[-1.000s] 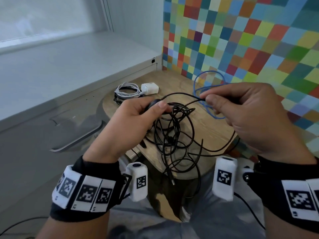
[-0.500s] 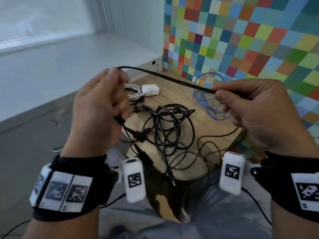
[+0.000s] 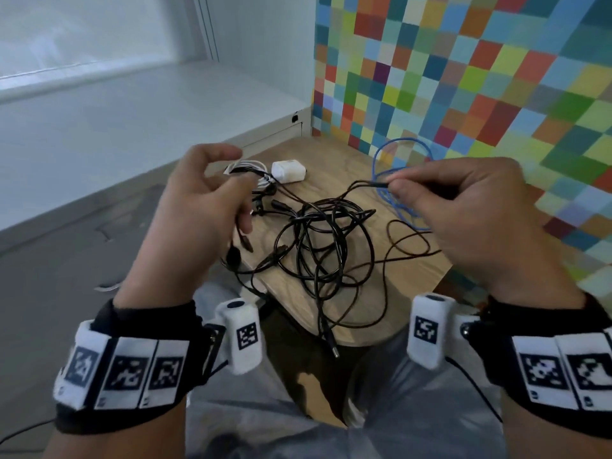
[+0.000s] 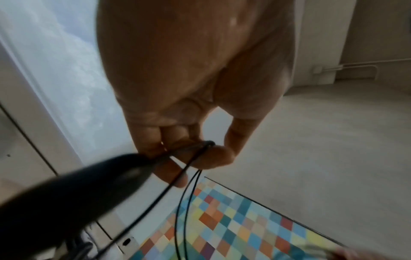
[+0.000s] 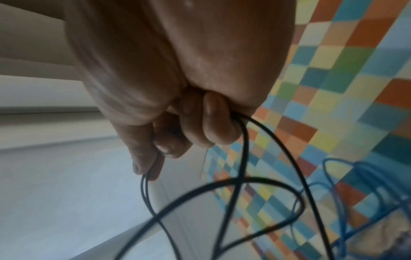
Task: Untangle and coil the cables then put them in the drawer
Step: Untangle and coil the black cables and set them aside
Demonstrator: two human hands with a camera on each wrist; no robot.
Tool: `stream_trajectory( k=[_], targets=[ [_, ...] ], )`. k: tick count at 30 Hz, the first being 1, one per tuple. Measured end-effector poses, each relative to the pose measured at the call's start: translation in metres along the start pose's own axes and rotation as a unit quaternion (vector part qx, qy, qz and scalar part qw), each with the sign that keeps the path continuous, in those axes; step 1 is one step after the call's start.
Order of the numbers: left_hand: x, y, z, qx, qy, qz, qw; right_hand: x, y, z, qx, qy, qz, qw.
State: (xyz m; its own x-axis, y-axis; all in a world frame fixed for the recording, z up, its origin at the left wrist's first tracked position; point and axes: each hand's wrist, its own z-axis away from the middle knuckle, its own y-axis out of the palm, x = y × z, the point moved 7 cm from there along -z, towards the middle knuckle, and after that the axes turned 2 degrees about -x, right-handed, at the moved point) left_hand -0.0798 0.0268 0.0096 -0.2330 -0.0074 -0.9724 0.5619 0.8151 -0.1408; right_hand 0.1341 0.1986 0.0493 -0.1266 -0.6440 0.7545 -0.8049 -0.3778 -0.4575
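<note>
A tangle of thin black cables [image 3: 326, 246] lies on the round wooden table [image 3: 414, 270], with one plug end hanging over the near edge. My left hand [image 3: 231, 190] pinches a black cable [image 4: 195, 158] between thumb and fingers; a dark plug [image 3: 233, 255] dangles below it and shows blurred in the left wrist view [image 4: 66, 202]. My right hand [image 3: 394, 187] pinches another stretch of the black cable [image 5: 244, 140] above the table. A slack loop runs from it down into the tangle. The drawer is not clearly visible.
A blue cable [image 3: 397, 180] lies in loose loops at the table's far right, behind my right hand. A white charger [image 3: 288, 171] with a coiled white cable [image 3: 246, 167] sits at the far left. A grey cabinet [image 3: 99, 134] runs along the left; a multicoloured checkered wall [image 3: 463, 77] stands behind.
My left hand has come down from its raised position. The cable that was stretched taut between both hands now hangs slack. My right hand has stayed near the same place.
</note>
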Motion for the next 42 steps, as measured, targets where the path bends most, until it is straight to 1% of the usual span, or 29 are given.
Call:
stream_trajectory(
  k=[2,3,5,6,7,8,10,11,13,14,15,16,17,18,20,23,26,27,28,31,33,34,35,36,37,38,40,42],
  targets=[
    [-0.009,0.020,0.010,0.078,0.025,-0.063,0.995,0.016,0.019,0.005,0.037,-0.018,-0.015,0.999],
    [-0.014,0.031,0.016,0.126,0.047,-0.103,0.986,0.024,0.027,0.006,0.053,-0.028,-0.023,0.998],
    [-0.026,0.051,0.030,0.211,0.109,-0.172,0.956,0.037,0.041,0.008,0.084,-0.052,-0.040,0.994],
    [-0.031,0.057,0.035,0.229,0.141,-0.194,0.943,0.042,0.045,0.008,0.101,-0.063,-0.051,0.992],
    [-0.036,0.060,0.037,0.227,0.163,-0.212,0.936,0.047,0.048,0.009,0.114,-0.071,-0.063,0.989],
    [-0.038,0.058,0.036,0.211,0.169,-0.221,0.937,0.049,0.048,0.009,0.121,-0.076,-0.072,0.987],
    [-0.033,0.046,0.028,0.160,0.147,-0.214,0.952,0.049,0.040,0.008,0.111,-0.072,-0.081,0.988],
    [-0.031,0.035,0.023,0.123,0.127,-0.191,0.966,0.045,0.032,0.007,0.097,-0.063,-0.077,0.990],
    [-0.029,0.005,0.011,0.023,0.096,-0.082,0.992,0.033,0.013,0.004,0.063,-0.042,-0.067,0.995],
    [-0.027,-0.011,0.005,-0.040,0.091,-0.027,0.995,0.024,0.003,0.002,0.046,-0.030,-0.061,0.997],
    [-0.026,-0.024,0.002,-0.094,0.090,0.005,0.992,0.015,-0.005,0.000,0.028,-0.017,-0.050,0.998],
    [-0.025,-0.032,0.001,-0.133,0.095,0.008,0.987,0.006,-0.012,-0.001,0.010,-0.003,-0.038,0.999],
    [-0.024,-0.035,0.001,-0.151,0.100,-0.002,0.984,-0.002,-0.017,-0.002,-0.005,0.008,-0.029,1.000],
    [-0.025,-0.034,0.003,-0.149,0.105,-0.018,0.983,-0.007,-0.020,-0.002,-0.019,0.017,-0.024,0.999],
    [-0.026,-0.019,0.006,-0.101,0.116,-0.054,0.987,-0.010,-0.020,-0.002,-0.027,0.019,-0.019,0.999],
    [-0.035,0.016,0.019,0.029,0.134,-0.076,0.988,0.000,-0.001,0.001,0.009,0.016,-0.012,1.000],
    [-0.050,0.050,0.037,0.131,0.178,-0.135,0.966,0.017,0.023,0.004,0.056,-0.002,-0.016,0.998],
    [-0.052,0.059,0.041,0.152,0.182,-0.156,0.959,0.022,0.030,0.005,0.068,-0.012,-0.026,0.997],
    [-0.053,0.065,0.043,0.155,0.187,-0.177,0.954,0.027,0.035,0.005,0.075,-0.024,-0.038,0.996],
    [-0.052,0.061,0.036,0.089,0.195,-0.251,0.944,0.036,0.040,0.008,0.061,-0.054,-0.051,0.995],
    [-0.051,0.055,0.030,0.070,0.177,-0.294,0.937,0.037,0.035,0.008,0.045,-0.046,-0.066,0.996],
    [-0.048,0.049,0.026,0.057,0.163,-0.299,0.938,0.036,0.031,0.008,0.037,-0.041,-0.073,0.996],
    [-0.047,0.042,0.021,0.036,0.142,-0.275,0.950,0.034,0.026,0.007,0.028,-0.038,-0.078,0.996],
    [-0.047,0.032,0.015,0.012,0.121,-0.216,0.969,0.032,0.019,0.005,0.020,-0.035,-0.082,0.996],
    [-0.047,0.021,0.008,-0.018,0.101,-0.136,0.985,0.029,0.010,0.003,0.012,-0.029,-0.087,0.996],
    [-0.048,0.010,0.000,-0.052,0.084,-0.060,0.993,0.024,0.001,0.001,0.004,-0.017,-0.089,0.996],
    [-0.049,-0.007,-0.019,-0.105,0.062,0.043,0.992,0.011,-0.012,-0.001,0.008,0.017,-0.072,0.997],
    [-0.048,-0.011,-0.039,-0.128,0.054,0.089,0.986,-0.003,-0.018,-0.001,0.028,0.052,-0.057,0.997]
  ],
)
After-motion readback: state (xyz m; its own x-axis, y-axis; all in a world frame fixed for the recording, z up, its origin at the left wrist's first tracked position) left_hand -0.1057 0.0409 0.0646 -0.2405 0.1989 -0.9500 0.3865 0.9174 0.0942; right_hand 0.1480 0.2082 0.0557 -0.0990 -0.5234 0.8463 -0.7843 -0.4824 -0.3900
